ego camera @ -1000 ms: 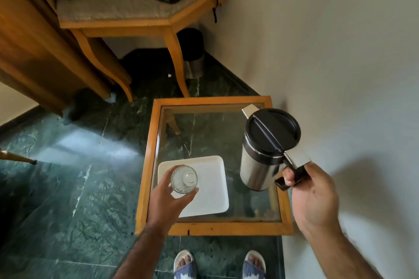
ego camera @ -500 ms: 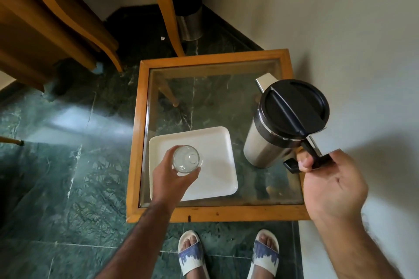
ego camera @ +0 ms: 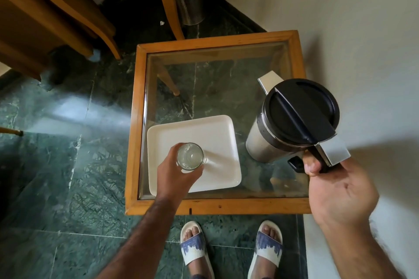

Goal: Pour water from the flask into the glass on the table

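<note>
A steel flask point(ego camera: 267, 142) with a black lid and a silver spout hangs upright above the right side of the glass-topped table point(ego camera: 136, 124). My right hand point(ego camera: 335, 190) grips its black handle from below right. A clear drinking glass point(ego camera: 190, 157) stands upright over the white square tray point(ego camera: 217, 133). My left hand point(ego camera: 174, 174) wraps around the glass from the near left side. Whether the glass rests on the tray or is held just above it cannot be told. Flask and glass are apart, the flask to the right.
The small table has a wooden frame and stands against a pale wall point(ego camera: 351, 29) on the right. A metal bin point(ego camera: 190, 7) and a wooden table leg point(ego camera: 167, 0) are behind it. Wooden furniture point(ego camera: 45, 11) is at the far left. My sandalled feet point(ego camera: 195, 247) stand on the green marble floor.
The view has tilted down and drawn nearer to the table. The flask has shifted right and a little closer to me. The left hand stays on the glass over the tray.
</note>
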The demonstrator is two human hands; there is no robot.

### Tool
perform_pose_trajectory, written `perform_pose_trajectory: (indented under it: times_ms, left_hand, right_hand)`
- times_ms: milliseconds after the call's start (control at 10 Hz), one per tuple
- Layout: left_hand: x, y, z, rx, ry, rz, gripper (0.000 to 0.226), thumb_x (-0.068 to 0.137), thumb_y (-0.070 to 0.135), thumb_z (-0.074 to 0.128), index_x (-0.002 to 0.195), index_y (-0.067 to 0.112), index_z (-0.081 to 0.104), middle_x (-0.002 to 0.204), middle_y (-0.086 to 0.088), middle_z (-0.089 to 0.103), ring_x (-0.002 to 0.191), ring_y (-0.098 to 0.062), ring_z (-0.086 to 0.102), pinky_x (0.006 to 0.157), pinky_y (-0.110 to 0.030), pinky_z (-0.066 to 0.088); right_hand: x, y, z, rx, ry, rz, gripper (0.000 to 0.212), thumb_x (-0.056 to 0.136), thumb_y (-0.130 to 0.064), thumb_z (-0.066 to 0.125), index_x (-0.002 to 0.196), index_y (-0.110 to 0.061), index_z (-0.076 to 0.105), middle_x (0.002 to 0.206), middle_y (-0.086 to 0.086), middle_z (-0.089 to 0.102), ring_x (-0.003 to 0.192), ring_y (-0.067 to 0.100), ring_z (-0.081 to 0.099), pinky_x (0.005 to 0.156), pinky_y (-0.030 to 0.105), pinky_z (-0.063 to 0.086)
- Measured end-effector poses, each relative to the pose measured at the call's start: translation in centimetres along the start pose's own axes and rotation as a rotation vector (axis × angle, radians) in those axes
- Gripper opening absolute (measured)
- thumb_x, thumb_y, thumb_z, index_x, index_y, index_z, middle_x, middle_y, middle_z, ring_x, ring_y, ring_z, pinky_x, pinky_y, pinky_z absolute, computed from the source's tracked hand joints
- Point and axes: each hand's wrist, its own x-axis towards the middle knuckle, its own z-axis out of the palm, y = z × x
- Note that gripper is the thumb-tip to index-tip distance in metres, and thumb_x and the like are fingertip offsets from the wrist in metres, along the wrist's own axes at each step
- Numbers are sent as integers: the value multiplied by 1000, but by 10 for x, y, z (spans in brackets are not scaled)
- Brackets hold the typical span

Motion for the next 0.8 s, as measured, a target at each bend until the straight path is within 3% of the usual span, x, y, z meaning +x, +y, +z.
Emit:
perform_pose_trajectory:
  times_ms: [100,200,400,500,600,700,800]
  left_hand:
    - [-1,-2,2,15,8,16,69,66,26,99,120,43,60,107,31,69,101,13,64,80,-21,59]
    - [0,-4,4,7,-4,30,68,68,23,99,124,35,63,109,25,69,102,-4,69,82,-23,60]
    - [-1,-7,4,-11,-4,15,70,68,23,100,127,32,64,112,19,71,103,5,67,82,-12,59]
    - [0,-7,3,-18,-25,9,68,68,24,100,123,38,62,111,27,69,101,14,66,80,-6,57]
    - [-1,-1,-2,43,-67,0,74,69,35,99,131,36,59,117,25,70,107,-6,69,93,-20,59]
    - [-7,8,-12,143,-123,2,112,71,67,86,162,25,34,163,3,49,148,-18,46,120,-38,41]
    - [-13,27,-32,248,-94,133,115,83,84,56,169,22,10,179,-2,16,165,-18,14,133,-47,20]
  right_hand:
    - [-3,3,-4,22,2,-1,54,97,-11,29,71,-19,75,63,-4,60,59,18,46,62,29,41]
    - [-6,6,-7,27,38,2,52,94,-12,30,66,-17,73,59,-2,56,56,18,45,61,29,41]
    - [-13,9,-6,-3,78,-15,56,91,-11,26,57,-20,70,53,-8,55,53,14,46,59,26,40]
    - [-13,9,-4,-15,99,-38,59,90,-9,25,53,-22,69,51,-10,55,52,13,47,61,27,40]
    - [-15,8,-1,-70,95,-47,56,92,-12,28,57,-22,70,54,-9,57,58,17,47,63,30,39]
    - [-10,-5,2,5,207,-32,46,101,-31,36,76,-22,74,67,-6,70,73,22,60,68,34,45]
    - [2,-43,12,-239,243,-133,51,105,-49,34,105,-14,71,103,2,79,104,20,72,83,31,52]
